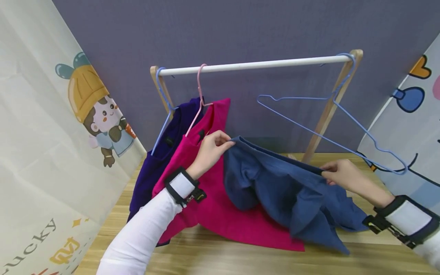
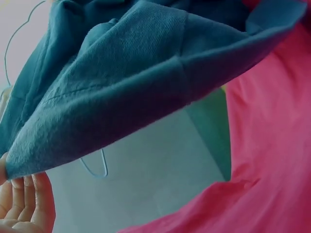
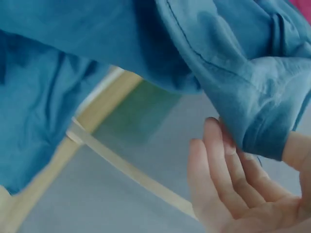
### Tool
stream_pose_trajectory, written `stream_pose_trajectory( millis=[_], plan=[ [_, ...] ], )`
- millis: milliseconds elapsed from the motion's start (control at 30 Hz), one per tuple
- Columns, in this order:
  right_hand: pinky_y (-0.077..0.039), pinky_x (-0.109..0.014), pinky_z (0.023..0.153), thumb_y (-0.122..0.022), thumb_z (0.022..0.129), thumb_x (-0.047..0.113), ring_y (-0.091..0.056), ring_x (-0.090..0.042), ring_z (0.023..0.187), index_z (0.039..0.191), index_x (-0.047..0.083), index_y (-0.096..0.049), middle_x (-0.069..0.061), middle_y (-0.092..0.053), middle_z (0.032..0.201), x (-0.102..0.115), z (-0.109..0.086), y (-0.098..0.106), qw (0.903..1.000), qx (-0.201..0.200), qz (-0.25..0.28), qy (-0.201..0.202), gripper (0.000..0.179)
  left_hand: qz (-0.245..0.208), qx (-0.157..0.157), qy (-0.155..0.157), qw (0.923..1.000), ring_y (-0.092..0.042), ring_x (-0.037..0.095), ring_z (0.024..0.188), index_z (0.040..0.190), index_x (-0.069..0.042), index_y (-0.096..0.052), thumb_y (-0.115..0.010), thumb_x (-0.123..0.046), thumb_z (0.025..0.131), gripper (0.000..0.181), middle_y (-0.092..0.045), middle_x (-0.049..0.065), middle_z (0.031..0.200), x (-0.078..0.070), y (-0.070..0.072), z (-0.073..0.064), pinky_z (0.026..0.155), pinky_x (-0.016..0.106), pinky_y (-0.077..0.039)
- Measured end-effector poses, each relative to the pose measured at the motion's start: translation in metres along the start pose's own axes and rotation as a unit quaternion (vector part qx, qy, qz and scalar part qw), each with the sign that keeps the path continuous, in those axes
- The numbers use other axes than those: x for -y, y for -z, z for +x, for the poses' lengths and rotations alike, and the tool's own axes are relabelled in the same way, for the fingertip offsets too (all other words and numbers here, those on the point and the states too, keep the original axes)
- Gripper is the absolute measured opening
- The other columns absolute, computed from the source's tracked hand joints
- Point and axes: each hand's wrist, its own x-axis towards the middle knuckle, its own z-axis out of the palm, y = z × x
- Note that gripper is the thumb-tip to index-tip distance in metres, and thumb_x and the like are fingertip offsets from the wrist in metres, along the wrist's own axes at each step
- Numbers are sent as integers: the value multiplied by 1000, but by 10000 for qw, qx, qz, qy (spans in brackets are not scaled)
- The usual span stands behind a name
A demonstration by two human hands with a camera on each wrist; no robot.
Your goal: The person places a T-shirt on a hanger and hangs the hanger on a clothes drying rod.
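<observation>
A dark blue shirt (image 1: 271,179) is stretched between the two hands, its open hemmed edge on top and the rest hanging in folds. My left hand (image 1: 213,149) pinches one end of that edge, in front of the magenta shirt (image 1: 240,225). The other end is pinched by my right hand (image 1: 343,173), under an empty blue hanger (image 1: 366,131) on the rack. In the left wrist view the hem (image 2: 146,92) spans the frame, with fingers (image 2: 29,199) at its lower left. The right wrist view shows a thumb and fingers (image 3: 243,179) at the cloth's corner.
A white rail (image 1: 258,65) on wooden posts (image 1: 324,118) stands on the wooden table (image 1: 192,256). On its left hang the magenta shirt on a pink hanger (image 1: 199,86) and a purple shirt (image 1: 144,179) on a blue hanger (image 1: 161,88). A printed curtain (image 1: 44,152) lies left.
</observation>
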Motion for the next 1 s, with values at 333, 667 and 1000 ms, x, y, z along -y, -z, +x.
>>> stream_pose_trajectory(
  millis=[333, 667, 1000],
  plan=[
    [-51, -30, 65, -35, 94, 20, -57, -11, 72, 117, -21, -40, -35, -51, 104, 18, 1, 50, 9996, -198, 134, -142, 47, -389, -819, -330, 9953, -49, 4, 58, 81, 5, -60, -65, -1, 78, 9, -59, 14, 68, -4, 13, 10, 57, 18, -38],
    [-47, -17, 63, -31, 95, 26, -54, 7, 68, 121, -17, -37, -8, -63, 92, 40, 3, 89, 9985, -142, 371, -367, 51, -813, -1285, -396, 9876, -49, 1, 59, 84, 9, -57, -63, 2, 78, 11, -58, 1, 70, -13, 28, 18, 56, 17, -38],
    [-46, -34, 77, -42, 88, 50, -53, 3, 77, 118, -3, -46, 8, -58, 92, 49, 7, 107, 9980, -257, 398, -414, 61, -1101, -1323, -463, 9840, -48, 1, 58, 84, 10, -54, -61, 5, 79, 11, -55, -6, 66, -22, 33, 22, 56, 17, -38]
  ],
)
